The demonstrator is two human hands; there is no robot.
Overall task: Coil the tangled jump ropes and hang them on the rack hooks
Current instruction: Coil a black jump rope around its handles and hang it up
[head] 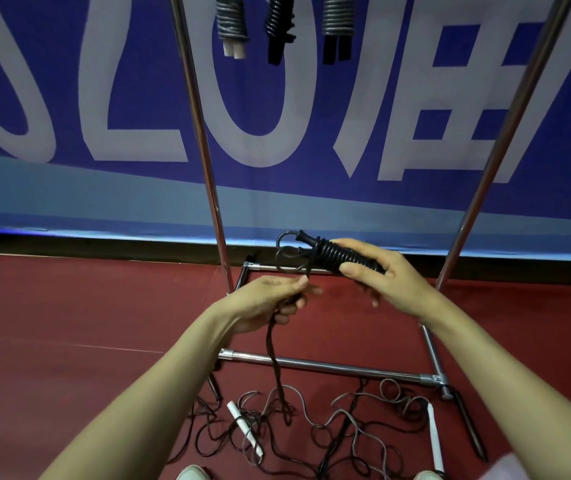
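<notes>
Here, a black jump rope is held up in front of the rack, above its base. Its handles are bound together by tight turns of its own cord, and this bundle is gripped by the right hand, whose fingers and thumb are curled round the wound part. Small loops of cord are seen poking out at the bundle's left end. From the bundle a loose strand is led down to the left hand, where it is pinched between the thumb and curled fingers. Below that hand the strand is let hang across the rack's lower front bar to the floor, where its end cannot be told apart from a tangle of thin ropes spread over the red surface in front of the rack. A white handle is seen at the tangle's left, and a second white handle at its right, beside the rack's foot. At the top of the view, 3 coiled ropes are seen hanging between the rack's 2 slanted uprights; what they hang from is cut off by the frame. A blue banner with large pale lettering is stretched behind the rack. The toes of 2 pale shoes are just visible at the bottom edge.
</notes>
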